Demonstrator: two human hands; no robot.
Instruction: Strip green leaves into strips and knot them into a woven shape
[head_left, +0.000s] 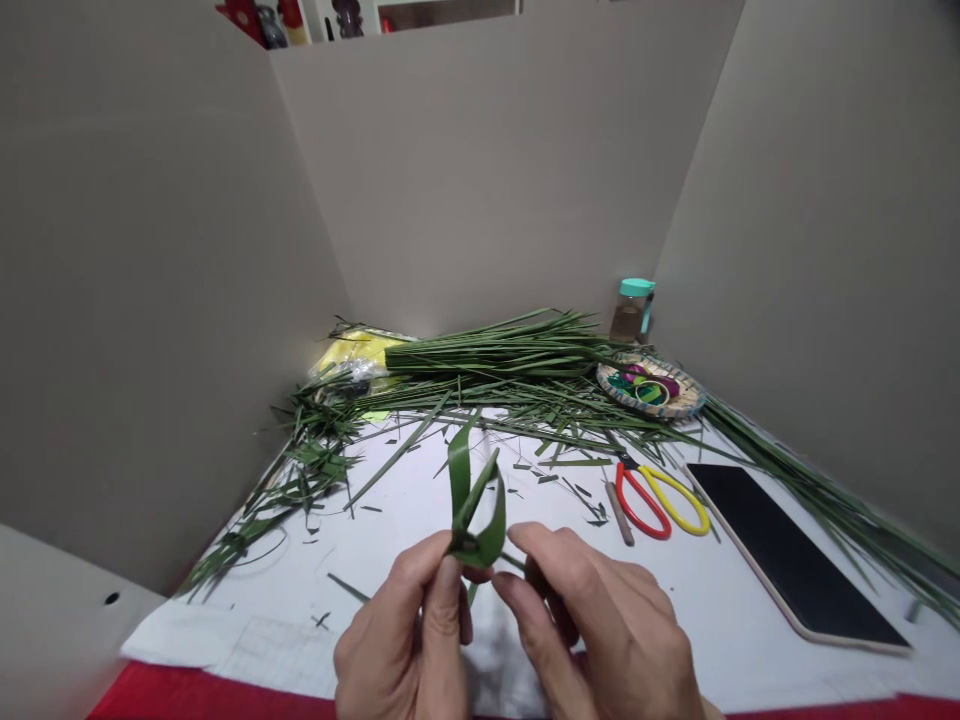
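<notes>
In the lower middle of the head view, a folded green leaf strip (491, 535) stands up, with looped and pointed ends. My left hand (416, 625) pinches its base between thumb and forefinger. Close on its right side is my right hand (600, 620), fingers curled, with a narrow tail of the same strip running in between thumb and forefinger. The far end of that tail is hidden by the right fingers. Beyond the hands, small leaf scraps lie scattered over the white sheet (405, 500).
Bundled long green leaves (495, 350) lie across the back. Woven leaf pieces (315, 470) are at left. On the right are a shallow basket (694, 400), red-and-yellow scissors (652, 505), a brown stick (619, 515), a dark tablet (795, 555) and a teal-lidded bottle (630, 315). Grey panels (510, 170) enclose the table.
</notes>
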